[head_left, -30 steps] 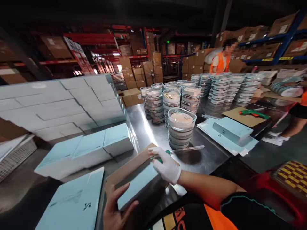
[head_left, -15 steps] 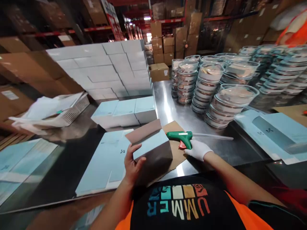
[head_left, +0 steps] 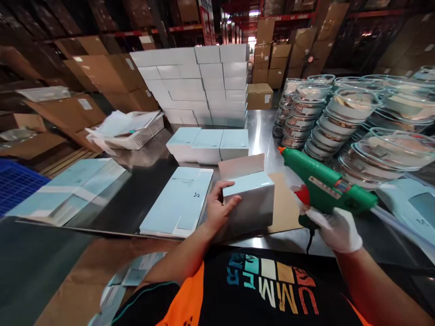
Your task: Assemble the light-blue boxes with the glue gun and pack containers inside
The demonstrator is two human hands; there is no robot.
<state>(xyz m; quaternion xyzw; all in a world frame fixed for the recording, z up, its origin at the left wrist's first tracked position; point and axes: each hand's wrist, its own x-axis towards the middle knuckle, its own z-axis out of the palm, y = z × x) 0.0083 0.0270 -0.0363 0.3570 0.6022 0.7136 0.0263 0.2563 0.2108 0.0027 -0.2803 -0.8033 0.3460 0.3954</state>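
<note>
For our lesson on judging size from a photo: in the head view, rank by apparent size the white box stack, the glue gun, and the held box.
1. White box stack, the largest.
2 and 3. Glue gun and held box look alike; both are near the camera, so no ranking.

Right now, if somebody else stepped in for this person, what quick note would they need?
Left hand: bare, gripping the near side of the pale blue box, which stands on a cardboard sheet with its top flap up.
Right hand: gloved, holding the green glue gun up, nozzle toward the box, not touching it.
Done: box folded into shape; three closed boxes sit behind it.
Left: the flap is open; flat blanks lie to the left, unfolded.
</note>
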